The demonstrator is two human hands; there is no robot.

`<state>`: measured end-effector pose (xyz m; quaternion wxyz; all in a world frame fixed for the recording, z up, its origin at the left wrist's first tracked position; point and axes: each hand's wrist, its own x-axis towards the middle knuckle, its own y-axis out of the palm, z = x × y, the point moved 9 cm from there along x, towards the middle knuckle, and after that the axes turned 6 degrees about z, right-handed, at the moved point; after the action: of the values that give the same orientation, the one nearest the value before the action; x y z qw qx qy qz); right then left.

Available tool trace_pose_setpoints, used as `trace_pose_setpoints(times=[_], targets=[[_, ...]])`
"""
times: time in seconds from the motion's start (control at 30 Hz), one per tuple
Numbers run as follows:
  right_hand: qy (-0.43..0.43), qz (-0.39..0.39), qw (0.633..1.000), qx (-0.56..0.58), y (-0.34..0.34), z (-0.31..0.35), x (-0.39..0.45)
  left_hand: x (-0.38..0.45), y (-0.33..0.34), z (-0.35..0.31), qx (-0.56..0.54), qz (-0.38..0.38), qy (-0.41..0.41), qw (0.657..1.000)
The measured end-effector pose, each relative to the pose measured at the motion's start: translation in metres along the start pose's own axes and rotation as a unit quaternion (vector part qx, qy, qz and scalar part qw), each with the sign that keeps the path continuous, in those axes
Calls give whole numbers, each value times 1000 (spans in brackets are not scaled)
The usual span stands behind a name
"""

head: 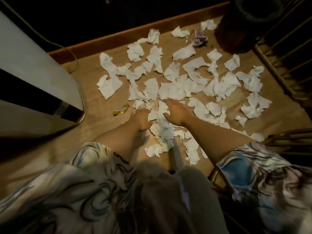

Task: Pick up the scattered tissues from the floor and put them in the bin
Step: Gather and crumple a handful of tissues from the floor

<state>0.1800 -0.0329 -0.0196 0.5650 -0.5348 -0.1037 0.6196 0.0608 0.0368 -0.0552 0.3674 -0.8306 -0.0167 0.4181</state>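
Observation:
Several crumpled white tissues (170, 91) lie scattered over the wooden floor (87, 76). A denser pile of tissues (164, 130) sits between my two forearms. My left hand (141, 119) is low on the floor at the pile's left edge, its fingers curled into a tissue wad (152, 115). My right hand (177, 111) lies on the pile with fingers stretched out toward the upper left, touching tissues. The dark round bin (236, 31) stands at the far right, beyond the tissues.
A white appliance (33, 68) with a cable (73, 56) fills the left side. A yellow wrapper (120, 110) lies near my left hand, and a purple wrapper (200, 40) near the bin. A metal rack (283, 61) borders the right. A wooden skirting (118, 36) closes the far edge.

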Motion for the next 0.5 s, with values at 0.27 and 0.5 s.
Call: trace_pose_setpoints(times=[0.27, 0.5], targets=[[-19, -71, 995, -72, 68, -81, 61, 107, 69, 10, -47, -81, 44, 995], [-119, -126, 977, -125, 120, -92, 49, 108, 116, 5, -86, -180, 78, 977]])
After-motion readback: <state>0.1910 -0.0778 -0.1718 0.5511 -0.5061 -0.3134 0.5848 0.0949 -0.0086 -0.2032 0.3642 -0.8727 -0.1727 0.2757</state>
